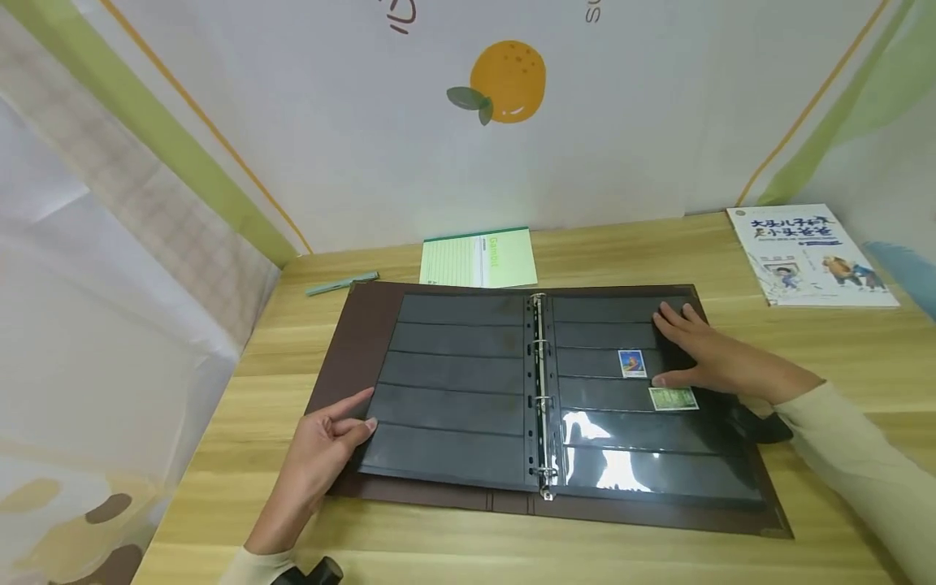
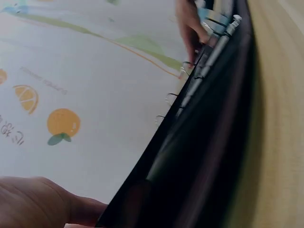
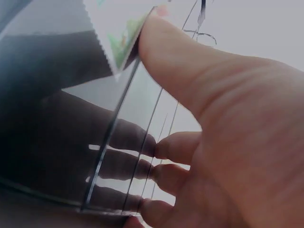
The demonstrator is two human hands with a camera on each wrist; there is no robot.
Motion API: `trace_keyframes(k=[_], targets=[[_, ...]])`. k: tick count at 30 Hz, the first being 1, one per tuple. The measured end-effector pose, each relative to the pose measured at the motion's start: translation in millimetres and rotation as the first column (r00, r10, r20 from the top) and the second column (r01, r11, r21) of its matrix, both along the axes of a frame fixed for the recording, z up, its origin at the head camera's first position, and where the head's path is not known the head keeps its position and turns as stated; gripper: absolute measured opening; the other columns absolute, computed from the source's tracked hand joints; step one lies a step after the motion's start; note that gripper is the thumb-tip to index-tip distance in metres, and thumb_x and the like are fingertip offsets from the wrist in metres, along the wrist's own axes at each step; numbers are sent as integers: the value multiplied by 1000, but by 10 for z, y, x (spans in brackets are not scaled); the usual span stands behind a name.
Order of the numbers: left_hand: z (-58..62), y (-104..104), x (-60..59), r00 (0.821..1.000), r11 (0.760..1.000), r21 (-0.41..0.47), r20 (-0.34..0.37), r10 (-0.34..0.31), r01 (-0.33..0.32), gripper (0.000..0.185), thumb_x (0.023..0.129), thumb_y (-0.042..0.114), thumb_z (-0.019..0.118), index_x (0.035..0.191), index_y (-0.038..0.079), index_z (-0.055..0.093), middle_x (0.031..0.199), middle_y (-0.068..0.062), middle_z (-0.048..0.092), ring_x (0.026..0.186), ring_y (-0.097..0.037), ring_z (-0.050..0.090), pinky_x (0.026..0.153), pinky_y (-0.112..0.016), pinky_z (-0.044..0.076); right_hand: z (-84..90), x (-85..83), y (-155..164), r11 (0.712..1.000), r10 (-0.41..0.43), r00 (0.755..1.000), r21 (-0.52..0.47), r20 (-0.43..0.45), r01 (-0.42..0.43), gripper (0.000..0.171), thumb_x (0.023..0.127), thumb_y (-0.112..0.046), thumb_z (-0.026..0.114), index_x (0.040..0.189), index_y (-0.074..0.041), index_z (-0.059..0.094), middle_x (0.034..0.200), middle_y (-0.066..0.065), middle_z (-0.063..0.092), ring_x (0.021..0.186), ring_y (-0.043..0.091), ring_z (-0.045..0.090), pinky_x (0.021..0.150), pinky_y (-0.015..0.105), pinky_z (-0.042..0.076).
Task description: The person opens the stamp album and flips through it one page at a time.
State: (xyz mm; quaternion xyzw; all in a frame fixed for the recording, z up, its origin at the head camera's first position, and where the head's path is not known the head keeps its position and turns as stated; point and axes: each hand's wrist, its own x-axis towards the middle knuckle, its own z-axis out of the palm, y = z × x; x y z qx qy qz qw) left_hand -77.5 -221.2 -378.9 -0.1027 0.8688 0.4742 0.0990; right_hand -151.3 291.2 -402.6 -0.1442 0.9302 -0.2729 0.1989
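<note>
A brown stamp album (image 1: pixel 336 333) lies open on the table, with black pocket pages clipped in a metal ring binding (image 1: pixel 542 398). At the outer edge of the left page (image 1: pixel 453 406), my left hand (image 1: pixel 314 451) pinches that page between thumb and fingers; the left wrist view has the page (image 2: pixel 156 175) tilted up. My right hand (image 1: pixel 720 357) rests with spread fingers on the right page (image 1: pixel 595 394), its fingertips touching the glossy surface in the right wrist view. Beside its thumb is a green stamp (image 1: pixel 674 399). A blue stamp (image 1: pixel 632 364) sits one row higher.
Behind the album lies a pale green notebook (image 1: pixel 475 258), partly under its edge. A teal pen (image 1: pixel 342 283) is at the back left. A white picture book (image 1: pixel 812 256) lies at the back right. A white printed cloth (image 1: pixel 351 154) hangs behind the wooden table (image 1: pixel 249 422).
</note>
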Motion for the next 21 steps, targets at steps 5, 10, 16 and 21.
trace_keyframes(k=[5,10,16,21], targets=[[-29,13,-1,1000,999,-49,-11,-7,6,50,95,13,69,143,19,59,89,-2,80,111,-5,57,110,-36,35,7,-5,-3,1000,3,1000,5,-7,-3,108,85,-46,78,158,7,17,166,30,-3,150,54,-16,110,79,12],[-40,30,-12,999,995,-95,-18,-30,28,50,93,16,72,141,15,60,83,-2,79,105,-3,62,97,-22,42,-1,26,-1,1000,-6,1000,11,-11,6,108,84,-47,78,158,6,18,167,29,-1,151,54,-13,110,79,14],[-50,50,-29,986,970,-221,-104,-130,104,46,89,18,78,133,10,67,58,-1,69,44,-3,47,56,-20,39,4,9,26,999,-6,1000,38,-29,7,112,83,-55,76,159,3,19,168,28,2,152,53,-11,109,79,16],[-42,93,-4,972,921,-365,-132,-196,136,41,88,20,79,127,10,69,45,4,55,35,-8,56,46,-24,46,18,-2,29,999,-7,999,50,-36,9,113,82,-57,76,160,2,19,168,27,3,153,53,-9,109,79,17]])
